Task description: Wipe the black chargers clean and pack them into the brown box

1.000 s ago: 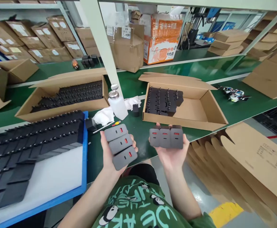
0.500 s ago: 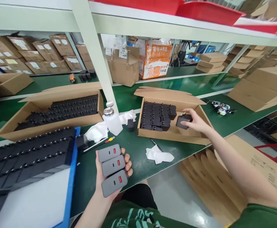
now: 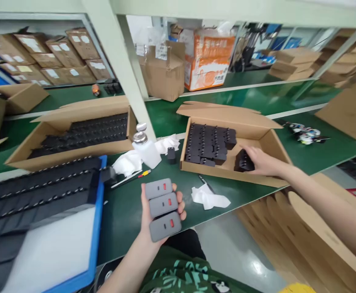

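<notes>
My left hand (image 3: 146,217) is wrapped round a stack of three grey power adapters (image 3: 163,204), held above the bench with their red and black port faces toward me. At the right, my right hand (image 3: 262,162) reaches into an open cardboard box (image 3: 236,173). Its fingers are closed on black power adapters (image 3: 244,161) standing on the box floor with prongs up; how many is hard to tell. To their left in the same box, rows of black adapters (image 3: 207,140) stand packed together.
A blue tray (image 3: 97,228) of black adapters lies at the left, below another filled cardboard box (image 3: 71,144). Between the boxes stand a white pump bottle (image 3: 147,152) and a lone black adapter (image 3: 171,155). Crumpled tissue (image 3: 210,198) lies near the bench edge.
My right hand has lowered the black adapters onto the box floor and turned them prongs up. The left hand still holds the three grey adapters. The view has shifted.
</notes>
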The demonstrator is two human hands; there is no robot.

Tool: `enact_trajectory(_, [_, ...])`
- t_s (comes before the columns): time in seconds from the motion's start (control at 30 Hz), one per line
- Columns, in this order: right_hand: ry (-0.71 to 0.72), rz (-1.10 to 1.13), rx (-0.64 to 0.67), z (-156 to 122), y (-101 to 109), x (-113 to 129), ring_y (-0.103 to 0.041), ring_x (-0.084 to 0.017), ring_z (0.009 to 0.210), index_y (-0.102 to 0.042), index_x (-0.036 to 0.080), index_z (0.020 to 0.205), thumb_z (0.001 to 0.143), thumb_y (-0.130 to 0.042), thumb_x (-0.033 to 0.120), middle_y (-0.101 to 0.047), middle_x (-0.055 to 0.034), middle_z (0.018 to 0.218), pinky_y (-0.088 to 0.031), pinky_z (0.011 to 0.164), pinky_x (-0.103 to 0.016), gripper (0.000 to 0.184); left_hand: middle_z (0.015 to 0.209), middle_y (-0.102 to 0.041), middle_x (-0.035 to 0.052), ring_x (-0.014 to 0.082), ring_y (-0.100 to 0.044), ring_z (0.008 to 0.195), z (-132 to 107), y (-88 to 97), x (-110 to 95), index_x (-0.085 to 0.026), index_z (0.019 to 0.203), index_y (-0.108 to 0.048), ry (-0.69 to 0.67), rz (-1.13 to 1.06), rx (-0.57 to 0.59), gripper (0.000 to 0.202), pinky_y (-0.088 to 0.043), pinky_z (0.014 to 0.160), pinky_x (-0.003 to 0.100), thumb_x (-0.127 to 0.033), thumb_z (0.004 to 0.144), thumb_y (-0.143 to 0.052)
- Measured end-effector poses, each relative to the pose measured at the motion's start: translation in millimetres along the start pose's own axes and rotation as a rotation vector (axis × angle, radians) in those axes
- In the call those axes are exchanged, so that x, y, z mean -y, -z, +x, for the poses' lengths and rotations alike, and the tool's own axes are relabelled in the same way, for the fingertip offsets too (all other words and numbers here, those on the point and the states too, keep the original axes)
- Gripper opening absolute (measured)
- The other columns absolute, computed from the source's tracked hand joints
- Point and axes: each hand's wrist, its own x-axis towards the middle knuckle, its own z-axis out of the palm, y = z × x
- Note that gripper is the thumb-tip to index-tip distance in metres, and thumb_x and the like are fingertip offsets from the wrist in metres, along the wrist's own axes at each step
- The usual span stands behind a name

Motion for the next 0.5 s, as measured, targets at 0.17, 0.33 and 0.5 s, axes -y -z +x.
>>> enact_trajectory(0.17, [0.028,0.021,-0.067,25.5,-10.9,15.8,-0.050,-0.039,0.129,-0.034,0.012,0.150,0.067,-0.079,0.060,-0.042,-0.0285,0.143,-0.042,0.102,-0.046,0.105,0.073,-0.060,0.0040,0.0153,-0.057,0.056,6.7,-5.8,3.3,-0.015,0.087,-0.063,0.011,-0.005,0.025,0.066,-0.049,0.050,0.027,-0.079,0.069,-0.063])
enact_trajectory(0.33, [-0.016,-0.040,-0.154,37.3,-13.0,22.5,-0.036,-0.046,0.137,-0.041,0.009,0.147,0.063,-0.074,0.073,-0.047,-0.0315,0.139,-0.030,0.109,-0.057,0.111,0.072,-0.062,0.0048,0.0173,-0.060,0.056,9.3,-2.0,7.0,-0.016,0.088,-0.064,0.019,0.017,0.033,0.069,-0.050,0.052,0.029,-0.082,0.070,-0.060])
enact_trajectory(0.5, [0.015,0.053,-0.342,13.0,8.9,87.4,-0.039,-0.044,0.137,-0.032,0.013,0.152,0.072,-0.069,0.071,-0.045,-0.0282,0.143,-0.035,0.110,-0.061,0.106,0.076,-0.064,0.0073,0.0202,-0.062,0.060,11.9,-7.1,9.9,-0.015,0.090,-0.065,0.041,0.032,-0.091,0.071,-0.050,0.055,0.032,-0.084,0.075,-0.051])
